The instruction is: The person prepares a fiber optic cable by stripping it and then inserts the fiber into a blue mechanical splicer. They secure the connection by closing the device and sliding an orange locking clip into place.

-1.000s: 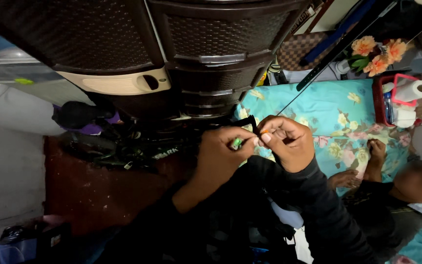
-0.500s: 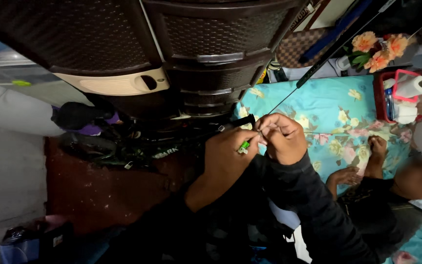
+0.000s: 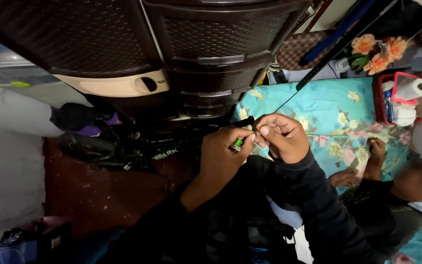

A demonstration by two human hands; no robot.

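Head view: at frame centre, the left hand [image 3: 223, 156] pinches a small green connector [image 3: 238, 143] in its fingers. Touching it, the right hand [image 3: 280, 137] has fingers closed on a thin black cable [image 3: 289, 100] running to the upper right. Dark plastic drawers [image 3: 211, 54] fill the top; a floral bedsheet [image 3: 328, 112] lies at right.

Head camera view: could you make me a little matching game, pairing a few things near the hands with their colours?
Things:
1. small connector pinched in the left hand
2. drawer cabinet above the hands
3. bedspread behind the right hand
4. paper roll in the red basket

Colours:
A. white
B. dark brown
C. green
D. turquoise with flowers

Pairs: 1-C, 2-B, 3-D, 4-A
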